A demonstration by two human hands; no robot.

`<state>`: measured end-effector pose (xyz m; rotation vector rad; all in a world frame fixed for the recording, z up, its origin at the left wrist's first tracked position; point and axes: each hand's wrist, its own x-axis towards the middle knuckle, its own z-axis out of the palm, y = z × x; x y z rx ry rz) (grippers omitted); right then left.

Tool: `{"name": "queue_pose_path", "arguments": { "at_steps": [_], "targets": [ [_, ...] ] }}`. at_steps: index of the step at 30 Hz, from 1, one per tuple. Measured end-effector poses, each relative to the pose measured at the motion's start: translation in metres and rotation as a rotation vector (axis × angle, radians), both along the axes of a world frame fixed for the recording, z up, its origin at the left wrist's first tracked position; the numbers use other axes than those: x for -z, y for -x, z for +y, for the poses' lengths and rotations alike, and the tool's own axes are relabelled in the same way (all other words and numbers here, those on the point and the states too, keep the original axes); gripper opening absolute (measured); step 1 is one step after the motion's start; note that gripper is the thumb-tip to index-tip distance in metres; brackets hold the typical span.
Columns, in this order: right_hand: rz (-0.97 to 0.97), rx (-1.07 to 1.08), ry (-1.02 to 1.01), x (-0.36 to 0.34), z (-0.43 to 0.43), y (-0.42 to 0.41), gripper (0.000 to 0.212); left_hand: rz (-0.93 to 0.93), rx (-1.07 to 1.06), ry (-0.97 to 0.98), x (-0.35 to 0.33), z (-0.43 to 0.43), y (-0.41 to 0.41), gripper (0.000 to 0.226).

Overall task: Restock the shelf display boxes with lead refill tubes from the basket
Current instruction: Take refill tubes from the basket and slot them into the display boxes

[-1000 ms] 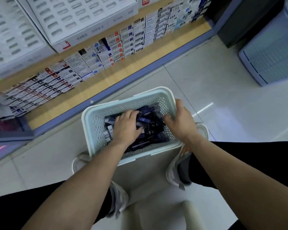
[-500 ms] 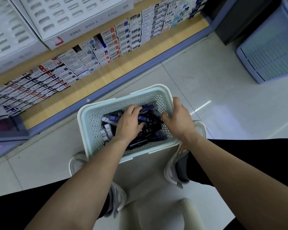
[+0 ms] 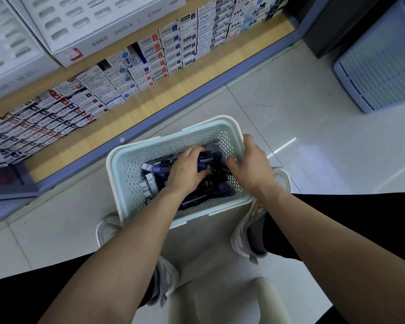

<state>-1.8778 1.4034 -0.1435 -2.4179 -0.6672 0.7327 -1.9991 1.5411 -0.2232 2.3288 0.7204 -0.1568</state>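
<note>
A pale perforated basket point(image 3: 118, 176) stands on the floor between my feet, holding several dark blue and grey lead refill tubes point(image 3: 150, 181) marked HB. My left hand point(image 3: 187, 170) is down inside it, fingers curled into the pile of dark tubes. My right hand point(image 3: 253, 167) grips the basket's right wall, thumb inside and fingers over the rim. The shelf display boxes point(image 3: 136, 73) sit in rows on the low wooden shelf beyond the basket, out of reach of both hands.
Large white boxes point(image 3: 91, 26) fill the shelf above the display rows. A blue-grey plastic drawer unit point(image 3: 379, 64) stands on the floor at far right. A white stool point(image 3: 220, 291) is under me, with my grey shoes point(image 3: 250, 232) either side of the basket.
My left hand has slid a little farther into the tubes toward the basket's far side. My right hand has stayed on the right wall.
</note>
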Motion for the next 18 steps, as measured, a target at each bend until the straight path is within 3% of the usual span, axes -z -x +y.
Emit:
{"name": "queue_pose_path", "arguments": {
  "at_steps": [6,10,15,18],
  "targets": [
    [-0.001,0.01,-0.011,-0.002,0.001,0.0,0.034,0.05,0.052,-0.008,0.0,0.006,-0.013,0.071],
    [-0.001,0.008,-0.02,-0.001,0.001,0.0,0.031,0.04,0.09,-0.097,0.003,0.002,-0.014,0.064],
    [-0.002,0.008,-0.018,-0.002,0.003,-0.001,0.032,0.005,0.06,-0.043,0.002,0.001,-0.013,0.06],
    [0.001,0.006,-0.018,-0.002,0.003,0.0,0.03,0.047,0.127,-0.071,0.001,0.007,-0.016,0.068]
  ]
}}
